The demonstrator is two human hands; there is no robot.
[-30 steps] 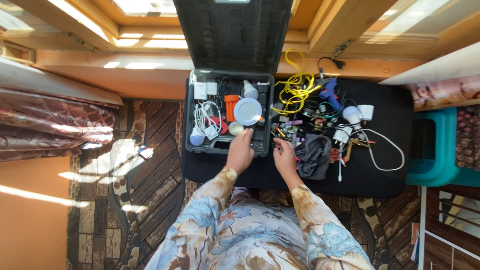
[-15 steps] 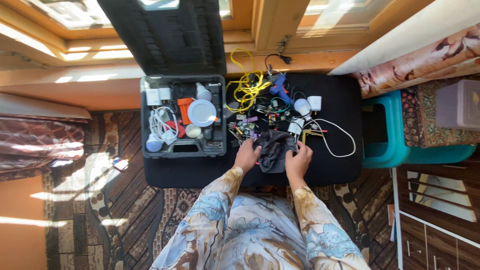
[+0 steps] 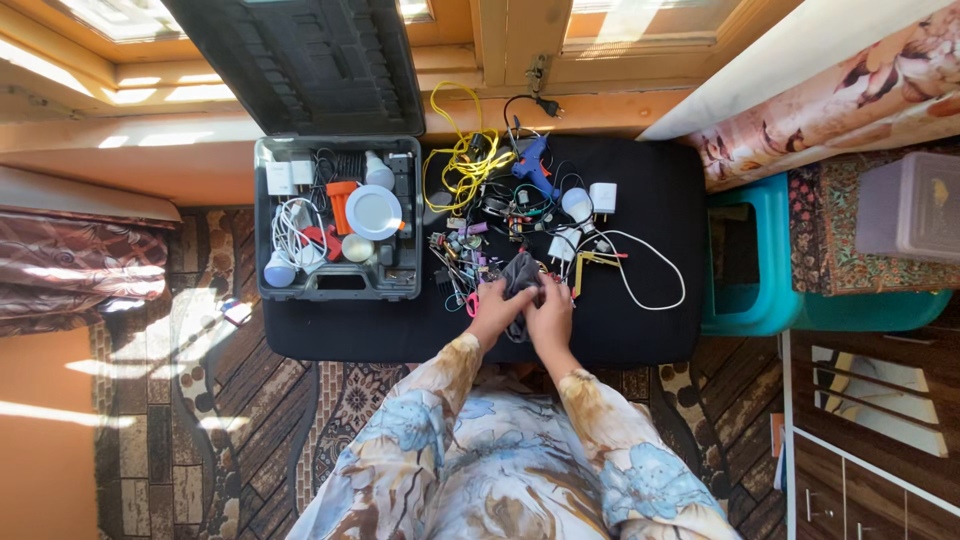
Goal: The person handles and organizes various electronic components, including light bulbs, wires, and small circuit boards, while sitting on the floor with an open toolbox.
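Both hands, the left hand [image 3: 497, 310] and right hand [image 3: 549, 316], are closing on a dark grey cloth pouch [image 3: 520, 274] just right of the open tool case [image 3: 337, 218], with tangled cables [image 3: 470, 160] lying unsorted beyond it.

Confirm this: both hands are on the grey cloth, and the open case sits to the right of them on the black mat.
Wrong on one point. In the head view the open case sits to the left of the hands, not the right. The left hand and right hand are both on the grey cloth, on the black mat.
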